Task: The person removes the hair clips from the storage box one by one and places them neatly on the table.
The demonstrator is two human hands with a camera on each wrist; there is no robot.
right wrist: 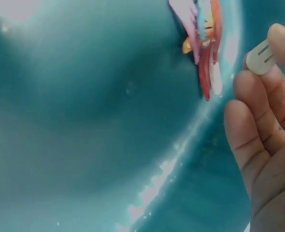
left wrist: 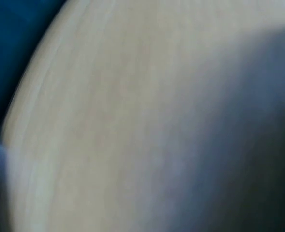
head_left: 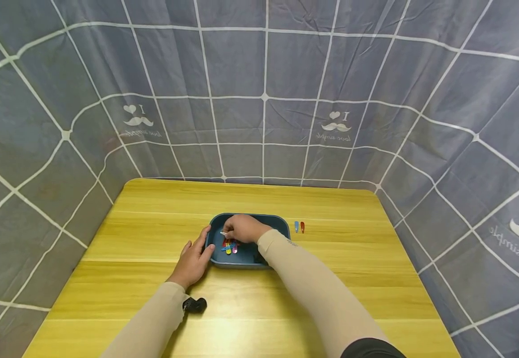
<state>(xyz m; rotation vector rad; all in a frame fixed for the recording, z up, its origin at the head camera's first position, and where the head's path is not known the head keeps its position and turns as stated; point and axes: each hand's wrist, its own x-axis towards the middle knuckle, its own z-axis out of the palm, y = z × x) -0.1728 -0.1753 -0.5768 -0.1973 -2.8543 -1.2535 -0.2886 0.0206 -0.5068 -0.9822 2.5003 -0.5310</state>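
Observation:
In the head view my right hand [head_left: 245, 228] reaches into a dark blue tray [head_left: 282, 222] and pinches a white hair clip [right wrist: 259, 60] between thumb and fingertips. The right wrist view shows the clip's rounded, slotted end sticking out from the grip. Close by, on the tray floor, lies a small pile of colorful hair clips [head_left: 229, 247], with red, yellow, pink and blue among them. My left hand [head_left: 193, 259] rests against the tray's left side, fingers extended along the wall and thumb at the rim.
On the wooden table [head_left: 152, 223], just right of the tray, a blue hair clip [head_left: 297, 226] and a red hair clip [head_left: 302, 227] lie side by side. A grey gridded curtain [head_left: 237, 119] surrounds the table's back and sides. The left wrist view is mostly blurred tabletop.

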